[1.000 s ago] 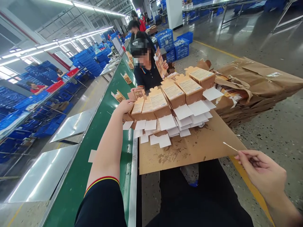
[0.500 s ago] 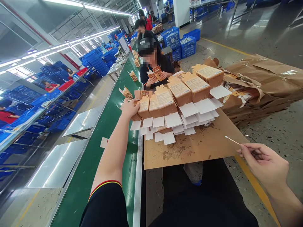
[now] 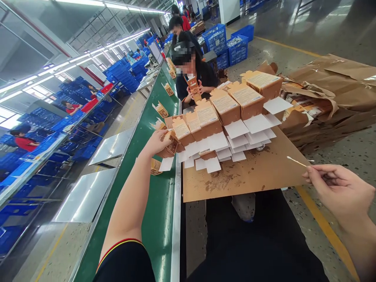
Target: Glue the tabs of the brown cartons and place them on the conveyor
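My left hand is closed on a small brown carton at the left end of a row of cartons, over the edge of the green conveyor belt. A white flap hangs from its lower side. The neighbouring cartons stand close together on a brown cardboard sheet, their white flaps sticking out toward me. Off to the right, past the sheet's edge, my right hand pinches a cotton swab. A second white tip shows just behind those fingers.
Across the cardboard a co-worker holds up another carton. More cartons ride on the belt, one beside my left forearm. Brown paper wrapping is heaped at right. Blue crates stand behind.
My left hand has tilted the end carton and drawn it slightly toward me. A carton has come into view by my forearm. The co-worker's carton is now more upright. My right hand keeps its pinch.
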A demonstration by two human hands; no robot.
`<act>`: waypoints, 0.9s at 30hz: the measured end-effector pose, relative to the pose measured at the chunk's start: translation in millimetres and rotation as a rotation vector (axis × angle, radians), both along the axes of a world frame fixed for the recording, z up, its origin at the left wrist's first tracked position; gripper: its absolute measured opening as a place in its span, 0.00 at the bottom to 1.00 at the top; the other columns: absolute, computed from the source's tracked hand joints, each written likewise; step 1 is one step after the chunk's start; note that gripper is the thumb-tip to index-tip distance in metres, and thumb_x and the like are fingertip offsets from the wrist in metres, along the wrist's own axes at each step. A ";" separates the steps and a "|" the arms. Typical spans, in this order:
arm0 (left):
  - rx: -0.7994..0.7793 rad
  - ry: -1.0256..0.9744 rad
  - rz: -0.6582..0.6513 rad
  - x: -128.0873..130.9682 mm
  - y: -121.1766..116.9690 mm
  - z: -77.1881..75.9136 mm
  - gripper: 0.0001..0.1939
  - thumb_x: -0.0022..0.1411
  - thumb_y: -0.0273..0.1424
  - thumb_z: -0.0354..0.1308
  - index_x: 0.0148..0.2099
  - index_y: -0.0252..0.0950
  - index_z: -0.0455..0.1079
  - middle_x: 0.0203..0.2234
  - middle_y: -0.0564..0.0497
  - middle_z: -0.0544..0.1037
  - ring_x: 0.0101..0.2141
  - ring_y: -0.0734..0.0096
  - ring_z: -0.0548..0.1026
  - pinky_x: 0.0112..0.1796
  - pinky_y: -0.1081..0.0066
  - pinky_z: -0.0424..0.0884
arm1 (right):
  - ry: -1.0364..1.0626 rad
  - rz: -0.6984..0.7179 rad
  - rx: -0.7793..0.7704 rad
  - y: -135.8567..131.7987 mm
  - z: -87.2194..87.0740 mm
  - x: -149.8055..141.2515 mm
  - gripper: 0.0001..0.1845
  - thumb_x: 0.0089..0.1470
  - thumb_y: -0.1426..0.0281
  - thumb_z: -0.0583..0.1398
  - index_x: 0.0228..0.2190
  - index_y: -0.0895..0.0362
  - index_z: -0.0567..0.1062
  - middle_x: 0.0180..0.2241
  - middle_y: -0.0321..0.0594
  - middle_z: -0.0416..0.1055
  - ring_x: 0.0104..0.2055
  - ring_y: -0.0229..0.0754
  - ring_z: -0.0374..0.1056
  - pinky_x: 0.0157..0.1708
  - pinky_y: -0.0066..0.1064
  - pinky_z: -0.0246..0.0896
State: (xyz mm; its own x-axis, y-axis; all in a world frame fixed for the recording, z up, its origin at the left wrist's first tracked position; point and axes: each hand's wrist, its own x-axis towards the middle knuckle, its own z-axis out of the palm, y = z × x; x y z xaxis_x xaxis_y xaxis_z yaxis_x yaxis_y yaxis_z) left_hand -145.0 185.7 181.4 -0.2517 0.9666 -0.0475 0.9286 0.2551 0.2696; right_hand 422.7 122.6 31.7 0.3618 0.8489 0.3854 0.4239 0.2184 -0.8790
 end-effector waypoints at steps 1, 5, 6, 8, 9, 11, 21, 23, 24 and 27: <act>-0.004 0.004 -0.006 -2.5 -7.4 2.5 0.45 0.60 0.46 0.63 0.77 0.38 0.75 0.74 0.40 0.76 0.77 0.37 0.68 0.79 0.45 0.61 | -0.004 -0.003 0.000 0.6 0.9 -1.5 0.27 0.54 0.41 0.77 0.31 0.53 0.85 0.27 0.46 0.82 0.26 0.48 0.81 0.25 0.36 0.79; 0.016 0.002 -0.013 -7.2 -44.7 4.2 0.46 0.60 0.48 0.63 0.78 0.38 0.75 0.77 0.41 0.73 0.78 0.39 0.68 0.80 0.47 0.59 | -0.004 0.030 -0.028 2.7 3.9 -7.6 0.33 0.52 0.36 0.76 0.30 0.53 0.83 0.26 0.46 0.82 0.26 0.47 0.81 0.26 0.35 0.79; 0.021 -0.004 -0.013 -5.8 -53.2 2.4 0.46 0.60 0.48 0.63 0.77 0.38 0.75 0.78 0.41 0.73 0.78 0.39 0.68 0.80 0.47 0.59 | -0.002 0.048 -0.036 3.4 4.3 -9.5 0.33 0.52 0.35 0.76 0.30 0.53 0.83 0.26 0.46 0.82 0.26 0.47 0.81 0.27 0.35 0.79; 0.011 -0.021 -0.011 0.6 -66.5 -3.0 0.45 0.60 0.47 0.64 0.77 0.38 0.76 0.79 0.41 0.72 0.79 0.39 0.67 0.80 0.47 0.59 | 0.006 0.078 -0.046 5.0 5.3 -14.3 0.34 0.51 0.35 0.76 0.29 0.53 0.83 0.26 0.47 0.82 0.25 0.47 0.80 0.27 0.35 0.80; -0.005 -0.035 -0.012 4.8 -71.4 -6.2 0.46 0.59 0.46 0.64 0.77 0.38 0.75 0.79 0.41 0.71 0.79 0.39 0.67 0.80 0.48 0.59 | 0.010 0.090 -0.049 5.9 5.9 -17.0 0.33 0.51 0.35 0.76 0.29 0.53 0.83 0.26 0.46 0.82 0.25 0.46 0.80 0.26 0.35 0.80; -0.029 -0.069 -0.021 12.6 -79.4 -11.9 0.46 0.58 0.44 0.65 0.78 0.38 0.75 0.80 0.40 0.69 0.80 0.39 0.65 0.80 0.48 0.61 | 0.021 0.099 -0.043 7.3 7.7 -22.2 0.32 0.51 0.36 0.76 0.29 0.53 0.83 0.25 0.45 0.81 0.25 0.46 0.79 0.26 0.35 0.79; 0.363 -0.807 0.337 14.5 -201.9 -62.6 0.65 0.48 0.47 0.86 0.83 0.44 0.64 0.73 0.31 0.77 0.65 0.33 0.84 0.62 0.42 0.84 | 0.052 0.053 -0.048 -7.9 23.6 -10.1 0.27 0.53 0.42 0.77 0.31 0.53 0.84 0.28 0.48 0.83 0.28 0.50 0.82 0.29 0.40 0.81; 0.437 -1.194 0.400 26.6 -234.3 -94.0 0.60 0.47 0.50 0.88 0.78 0.43 0.71 0.66 0.31 0.82 0.60 0.28 0.86 0.59 0.38 0.85 | 0.021 0.043 -0.084 -13.3 25.1 -3.3 0.24 0.55 0.44 0.77 0.33 0.51 0.85 0.30 0.47 0.84 0.30 0.52 0.83 0.31 0.43 0.83; 0.474 -1.367 0.394 35.1 -248.4 -111.1 0.58 0.48 0.51 0.87 0.76 0.43 0.73 0.66 0.32 0.83 0.61 0.26 0.85 0.60 0.35 0.84 | 0.012 0.037 -0.095 -14.9 24.5 -0.2 0.23 0.54 0.45 0.77 0.33 0.51 0.85 0.30 0.47 0.84 0.30 0.53 0.83 0.31 0.44 0.83; 0.640 -1.687 0.344 63.6 -277.8 -160.0 0.60 0.45 0.59 0.87 0.77 0.53 0.73 0.71 0.38 0.80 0.62 0.29 0.84 0.62 0.37 0.82 | 0.029 0.029 -0.103 -13.6 17.2 6.4 0.21 0.52 0.47 0.78 0.32 0.50 0.85 0.29 0.46 0.84 0.29 0.54 0.82 0.29 0.45 0.81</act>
